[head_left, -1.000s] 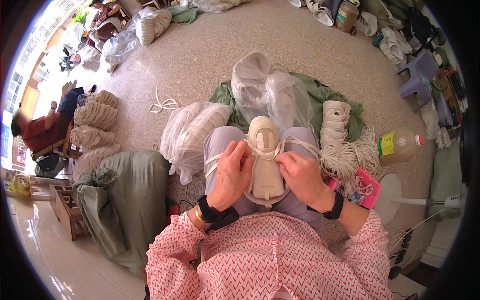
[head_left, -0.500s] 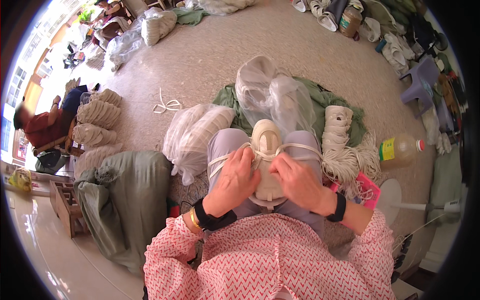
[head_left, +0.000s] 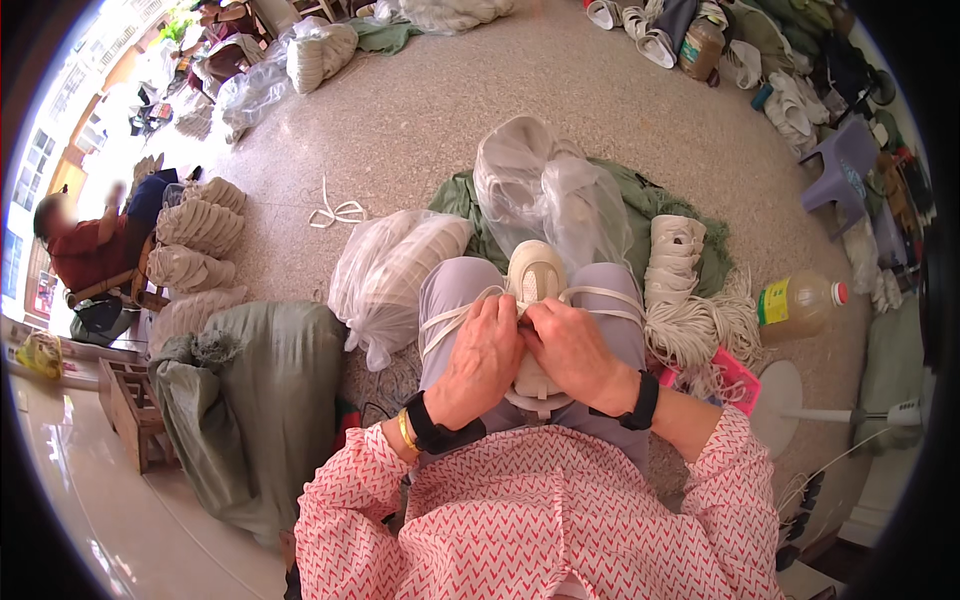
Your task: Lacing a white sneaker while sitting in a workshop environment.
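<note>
- Left hand (head_left: 484,352) curls over the cream mesh-toed shoe (head_left: 537,268); can't tell what it grips.
- Right hand (head_left: 572,350), touching it, pinches the flat cream lace (head_left: 521,306), fingertips closed!

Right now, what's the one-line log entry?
left hand; right hand: close together over shoe; shoelace grip: hidden; shoe: toe pointing away

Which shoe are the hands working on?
The beige shoe between the knees: left hand and right hand meet over it; neither touches the stacked shoes further right.
</note>
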The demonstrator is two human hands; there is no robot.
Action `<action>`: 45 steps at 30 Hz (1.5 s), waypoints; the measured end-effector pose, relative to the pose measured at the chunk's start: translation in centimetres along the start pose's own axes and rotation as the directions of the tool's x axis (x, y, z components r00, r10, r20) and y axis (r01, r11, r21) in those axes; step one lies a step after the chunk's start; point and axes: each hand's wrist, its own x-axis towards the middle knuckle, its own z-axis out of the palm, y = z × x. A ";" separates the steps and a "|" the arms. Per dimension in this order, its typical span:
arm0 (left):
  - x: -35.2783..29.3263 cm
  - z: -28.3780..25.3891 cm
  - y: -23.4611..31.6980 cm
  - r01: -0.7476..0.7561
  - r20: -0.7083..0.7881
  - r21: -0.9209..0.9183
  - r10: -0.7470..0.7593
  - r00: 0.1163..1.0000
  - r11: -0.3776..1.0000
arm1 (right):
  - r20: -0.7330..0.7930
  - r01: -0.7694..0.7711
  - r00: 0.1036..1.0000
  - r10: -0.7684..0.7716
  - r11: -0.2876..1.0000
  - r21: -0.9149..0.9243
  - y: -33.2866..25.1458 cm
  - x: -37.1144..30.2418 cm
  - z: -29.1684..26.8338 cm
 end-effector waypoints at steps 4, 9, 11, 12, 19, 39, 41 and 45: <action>0.2 0.5 -0.5 0.025 -0.040 -0.055 -0.027 0.999 0.998 | 0.007 -0.011 1.000 0.011 1.000 -0.002 0.0 0.4 0.1; 0.2 1.2 -0.6 0.027 -0.132 -0.109 -0.041 0.990 0.994 | -0.008 -0.023 1.000 0.023 1.000 0.015 -0.2 0.3 0.2; 0.2 1.0 -0.3 0.020 -0.133 -0.101 -0.033 0.991 0.995 | -0.005 -0.027 1.000 0.028 1.000 0.006 -0.1 0.3 0.4; 0.1 0.9 0.0 0.023 -0.135 -0.090 -0.035 0.990 0.996 | 0.001 -0.040 0.999 0.040 0.999 -0.006 -0.1 0.3 0.4; 0.3 0.7 0.4 0.008 -0.154 -0.077 -0.019 0.988 0.997 | -0.082 -0.029 0.996 0.032 0.999 0.034 -0.5 -1.5 -3.2; 1.5 -2.4 1.2 0.067 0.321 -0.638 0.186 0.929 0.767 | 0.351 -0.418 0.906 0.239 0.646 0.638 -3.7 -2.1 -12.2; 1.5 -2.4 1.3 0.039 0.303 -0.634 0.202 0.931 0.772 | 0.351 -0.419 0.906 0.238 0.635 0.649 -3.6 -2.1 -12.1; 1.3 -2.4 1.4 0.084 0.339 -0.611 0.165 0.926 0.787 | 0.349 -0.403 0.912 0.214 0.617 0.675 -3.6 -2.4 -12.0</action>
